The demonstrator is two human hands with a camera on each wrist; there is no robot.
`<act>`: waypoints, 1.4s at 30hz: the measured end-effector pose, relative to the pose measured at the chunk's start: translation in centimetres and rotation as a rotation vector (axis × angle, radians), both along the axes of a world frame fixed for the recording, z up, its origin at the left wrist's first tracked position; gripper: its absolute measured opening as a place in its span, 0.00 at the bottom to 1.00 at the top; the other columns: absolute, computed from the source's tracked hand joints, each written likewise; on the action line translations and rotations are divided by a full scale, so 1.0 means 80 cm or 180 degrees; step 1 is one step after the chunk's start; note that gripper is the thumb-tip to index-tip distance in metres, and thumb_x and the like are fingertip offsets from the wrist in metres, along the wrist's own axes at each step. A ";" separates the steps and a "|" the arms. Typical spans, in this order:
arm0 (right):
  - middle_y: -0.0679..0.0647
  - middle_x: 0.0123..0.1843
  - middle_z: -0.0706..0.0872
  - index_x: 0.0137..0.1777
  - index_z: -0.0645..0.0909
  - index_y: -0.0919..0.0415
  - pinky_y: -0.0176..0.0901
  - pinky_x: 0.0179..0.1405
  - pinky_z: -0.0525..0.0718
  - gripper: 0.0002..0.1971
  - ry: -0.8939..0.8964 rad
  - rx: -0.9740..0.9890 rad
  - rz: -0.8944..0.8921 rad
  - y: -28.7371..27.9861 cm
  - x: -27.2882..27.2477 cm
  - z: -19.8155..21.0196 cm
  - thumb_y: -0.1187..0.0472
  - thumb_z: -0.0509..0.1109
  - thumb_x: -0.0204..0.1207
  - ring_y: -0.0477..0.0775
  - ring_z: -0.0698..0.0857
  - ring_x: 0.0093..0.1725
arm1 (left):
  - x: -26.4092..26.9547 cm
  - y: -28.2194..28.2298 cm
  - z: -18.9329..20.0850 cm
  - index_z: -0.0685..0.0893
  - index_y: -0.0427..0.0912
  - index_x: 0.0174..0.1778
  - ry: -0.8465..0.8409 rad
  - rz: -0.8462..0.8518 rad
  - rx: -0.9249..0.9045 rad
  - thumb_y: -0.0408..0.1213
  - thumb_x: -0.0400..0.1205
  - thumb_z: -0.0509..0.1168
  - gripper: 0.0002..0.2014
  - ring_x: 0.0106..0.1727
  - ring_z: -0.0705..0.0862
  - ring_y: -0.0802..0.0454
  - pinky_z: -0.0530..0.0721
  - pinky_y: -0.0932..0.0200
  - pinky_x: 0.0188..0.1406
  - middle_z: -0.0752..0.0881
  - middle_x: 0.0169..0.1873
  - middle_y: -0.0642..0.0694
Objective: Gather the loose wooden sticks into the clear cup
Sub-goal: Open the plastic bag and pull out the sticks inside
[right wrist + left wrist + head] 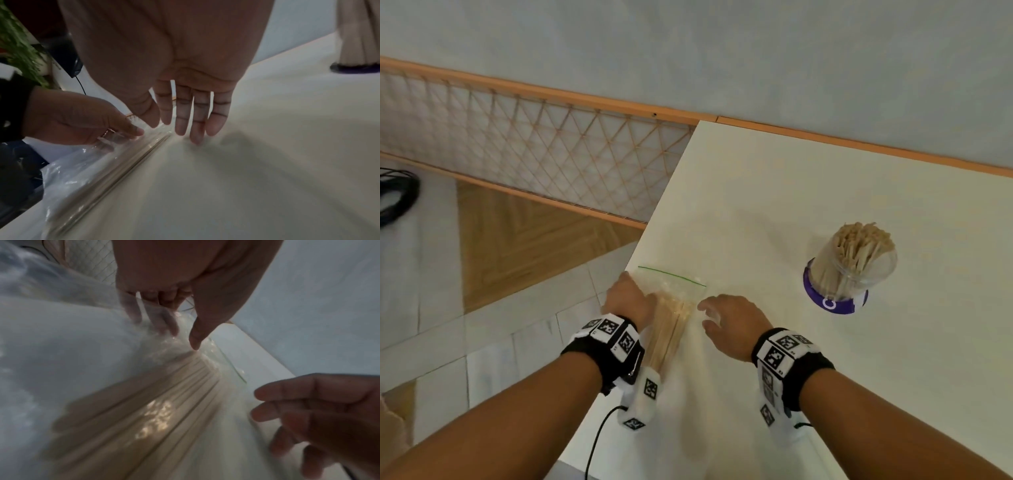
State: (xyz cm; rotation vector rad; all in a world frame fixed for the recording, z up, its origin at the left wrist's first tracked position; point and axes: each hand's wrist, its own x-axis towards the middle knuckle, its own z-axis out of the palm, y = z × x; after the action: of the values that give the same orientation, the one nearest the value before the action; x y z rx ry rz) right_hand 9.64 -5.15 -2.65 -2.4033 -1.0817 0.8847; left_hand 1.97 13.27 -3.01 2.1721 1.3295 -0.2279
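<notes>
A clear zip bag (676, 283) with a green strip lies near the table's left edge, with a bundle of wooden sticks (671, 329) inside it. My left hand (631, 298) holds the bag's left side. The left wrist view shows its fingers (164, 321) behind the film and the thumb pressing on top, above the sticks (154, 410). My right hand (722, 318) is open with its fingers spread, and the fingertips (196, 138) touch the table just right of the bag (68, 175). The clear cup (854, 263), packed with upright sticks, stands on a purple base at the right, away from both hands.
The white table (791, 192) ends just left of my left hand, with floor tiles and a lattice panel (534, 147) beyond. A black cable (599, 435) hangs off the near edge. A green plant (18, 48) shows at the left of the right wrist view.
</notes>
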 end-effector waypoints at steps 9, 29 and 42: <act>0.52 0.70 0.82 0.75 0.69 0.47 0.56 0.67 0.76 0.28 -0.0302 0.0673 -0.0601 0.011 0.024 0.027 0.45 0.70 0.76 0.57 0.81 0.67 | -0.002 -0.011 0.064 0.85 0.42 0.39 -0.1592 -0.0817 -0.1333 0.30 0.76 0.73 0.04 0.40 0.83 0.56 0.81 0.59 0.50 0.86 0.37 0.54; 0.49 0.48 0.88 0.52 0.88 0.57 0.35 0.42 0.83 0.11 -0.0198 0.2102 -0.0694 -0.038 0.027 0.127 0.67 0.74 0.71 0.47 0.86 0.46 | 0.035 -0.095 0.143 0.86 0.47 0.41 -0.2403 -0.0360 -0.1496 0.58 0.62 0.78 0.21 0.43 0.92 0.46 0.91 0.42 0.50 0.92 0.38 0.45; 0.53 0.34 0.90 0.41 0.86 0.59 0.57 0.39 0.90 0.03 0.0236 0.2072 -0.1201 -0.055 0.035 0.134 0.62 0.73 0.76 0.54 0.90 0.34 | 0.032 -0.108 0.153 0.88 0.34 0.41 -0.2437 -0.0538 -0.1794 0.33 0.81 0.68 0.07 0.38 0.92 0.52 0.91 0.55 0.42 0.92 0.35 0.43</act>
State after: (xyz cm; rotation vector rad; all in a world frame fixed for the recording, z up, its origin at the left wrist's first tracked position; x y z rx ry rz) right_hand 12.41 -9.53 8.04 -1.9091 -0.7035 0.4024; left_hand 4.55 4.62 9.20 1.6214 0.5577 0.1489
